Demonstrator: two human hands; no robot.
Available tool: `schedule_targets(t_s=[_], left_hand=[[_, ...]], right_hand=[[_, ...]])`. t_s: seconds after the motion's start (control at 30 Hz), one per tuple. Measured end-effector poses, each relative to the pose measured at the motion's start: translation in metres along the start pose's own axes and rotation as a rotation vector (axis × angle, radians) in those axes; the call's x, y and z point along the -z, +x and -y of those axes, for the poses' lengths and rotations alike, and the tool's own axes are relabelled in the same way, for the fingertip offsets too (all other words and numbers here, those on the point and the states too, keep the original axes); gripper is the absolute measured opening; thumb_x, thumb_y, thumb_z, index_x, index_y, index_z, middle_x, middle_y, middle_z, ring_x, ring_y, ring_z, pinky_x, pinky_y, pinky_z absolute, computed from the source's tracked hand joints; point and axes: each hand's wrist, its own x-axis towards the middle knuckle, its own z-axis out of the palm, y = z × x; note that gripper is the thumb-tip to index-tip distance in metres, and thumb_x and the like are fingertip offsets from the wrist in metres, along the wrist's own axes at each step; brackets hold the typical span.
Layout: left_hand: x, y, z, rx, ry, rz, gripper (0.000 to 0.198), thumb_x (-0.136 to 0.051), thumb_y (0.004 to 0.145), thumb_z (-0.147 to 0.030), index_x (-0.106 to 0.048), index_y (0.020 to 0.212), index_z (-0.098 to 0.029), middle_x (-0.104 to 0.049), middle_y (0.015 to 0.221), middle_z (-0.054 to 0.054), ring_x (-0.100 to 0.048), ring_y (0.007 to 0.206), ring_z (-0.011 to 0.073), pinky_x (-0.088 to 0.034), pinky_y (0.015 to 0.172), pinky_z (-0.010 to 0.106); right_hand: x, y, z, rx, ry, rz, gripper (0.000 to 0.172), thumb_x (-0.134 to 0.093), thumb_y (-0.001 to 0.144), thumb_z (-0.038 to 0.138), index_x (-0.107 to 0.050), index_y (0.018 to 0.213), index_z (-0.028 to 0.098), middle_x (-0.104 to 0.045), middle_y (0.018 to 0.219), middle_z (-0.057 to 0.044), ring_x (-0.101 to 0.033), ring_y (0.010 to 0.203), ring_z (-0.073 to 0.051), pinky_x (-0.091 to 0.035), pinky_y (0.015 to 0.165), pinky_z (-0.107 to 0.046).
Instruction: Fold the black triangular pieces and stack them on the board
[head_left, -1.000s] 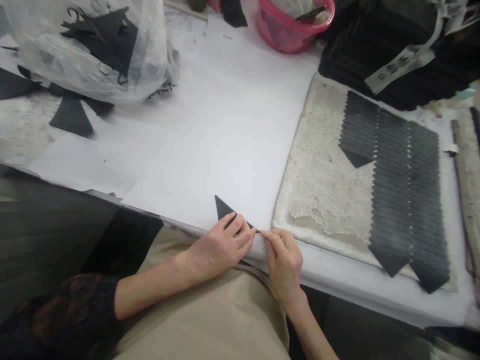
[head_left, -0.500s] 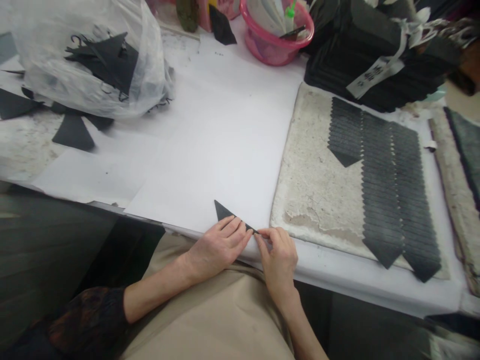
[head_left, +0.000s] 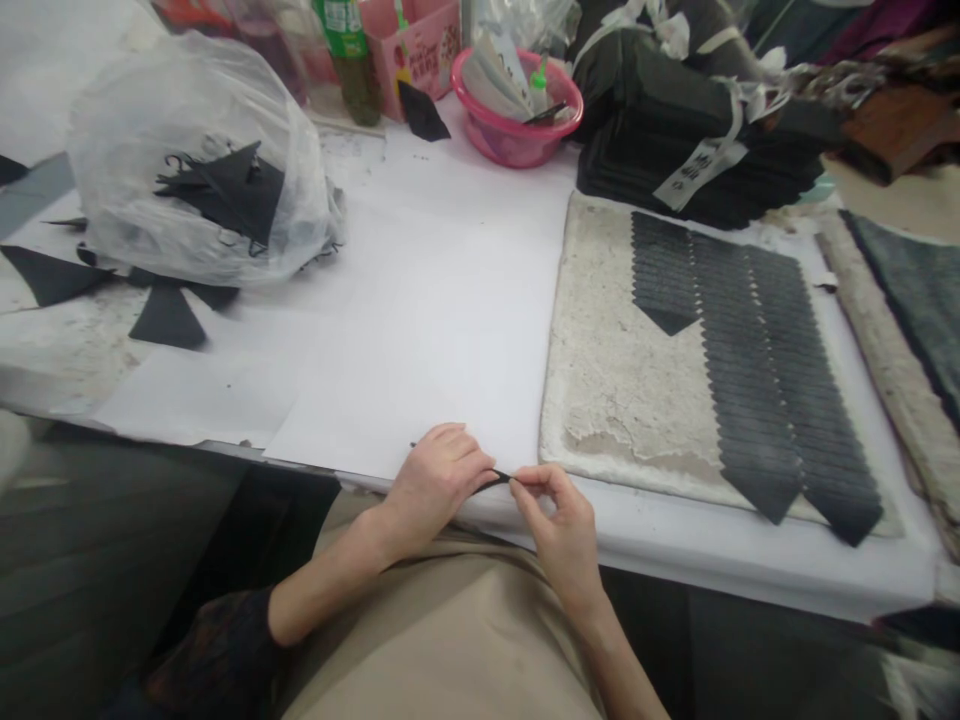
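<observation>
Clear plastic bag (head_left: 195, 190): sits far left on the table, stuffed with black triangular cut-outs and well away from both hands.
Loose black triangles (head_left: 166, 318): lie flat in front of the bag, untouched.
White paper sheet (head_left: 420, 330): covers the table's middle, and its near edge is where the hands work.
Left hand (head_left: 439, 480): palm down at the table edge, fingers curled close together over most of the thin black pointed piece (head_left: 495, 480), with thumb and forefinger nipping its right part.
Thin black pointed piece: lies at the near edge of the sheet between the two hands, and only a narrow sliver shows.
Right hand (head_left: 562, 520): thumb and forefinger pinch the piece's right tip, the other fingers tucked underneath.
Doing it well: the left hand probably ought to pin the piece flat so it cannot skid on the paper. The right pinch would stay at the very tip, and any crease would be pressed in one firm stroke, the edges aligned first.
Worn grey-white board (head_left: 607, 370): lies just right of the sheet.
Rows of overlapped black pointed pieces (head_left: 757, 350): are laid in neat columns on the board, well apart from the hands.
</observation>
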Motion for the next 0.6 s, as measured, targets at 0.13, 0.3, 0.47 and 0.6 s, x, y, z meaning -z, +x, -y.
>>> schedule_targets(t_s=[0.13,0.3,0.47,0.6], left_hand=[[0.010,0.002,-0.005,0.132,-0.271,0.119,0.017,-0.050,0.096,-0.024,-0.058,0.083,-0.017,-0.060,0.079,0.001,-0.054,0.076,0.0150,-0.044,0.072,0.028],[0.011,-0.003,-0.010,0.205,-0.433,0.155,0.017,-0.047,0.096,-0.024,-0.058,0.084,-0.017,-0.060,0.081,0.001,-0.053,0.075,0.0134,-0.040,0.068,0.024],[0.006,-0.006,-0.013,0.257,-0.491,0.152,0.019,-0.047,0.096,-0.027,-0.058,0.084,-0.017,-0.058,0.076,0.000,-0.051,0.070,0.0127,-0.039,0.066,0.024],[0.008,-0.007,-0.014,0.326,-0.519,0.153,0.019,-0.050,0.095,-0.028,-0.059,0.084,-0.017,-0.060,0.078,-0.001,-0.052,0.071,0.0126,-0.040,0.067,0.023]], right_hand=[[0.000,0.001,0.003,-0.114,0.281,0.059,0.022,-0.068,0.083,0.032,-0.062,0.101,0.021,-0.065,0.085,0.000,-0.062,0.080,-0.016,-0.049,0.076,-0.027],[0.000,0.004,0.004,-0.137,0.337,0.125,0.018,-0.065,0.086,0.036,-0.066,0.083,0.018,-0.062,0.074,0.001,-0.057,0.072,-0.014,-0.046,0.070,-0.025],[-0.001,0.004,0.006,-0.117,0.246,0.064,0.024,-0.060,0.089,0.039,-0.062,0.077,0.018,-0.057,0.066,0.002,-0.053,0.064,-0.013,-0.043,0.065,-0.024],[-0.003,0.005,0.009,-0.111,0.242,0.054,0.025,-0.059,0.090,0.039,-0.060,0.076,0.018,-0.057,0.066,0.003,-0.053,0.064,-0.012,-0.042,0.064,-0.023]])
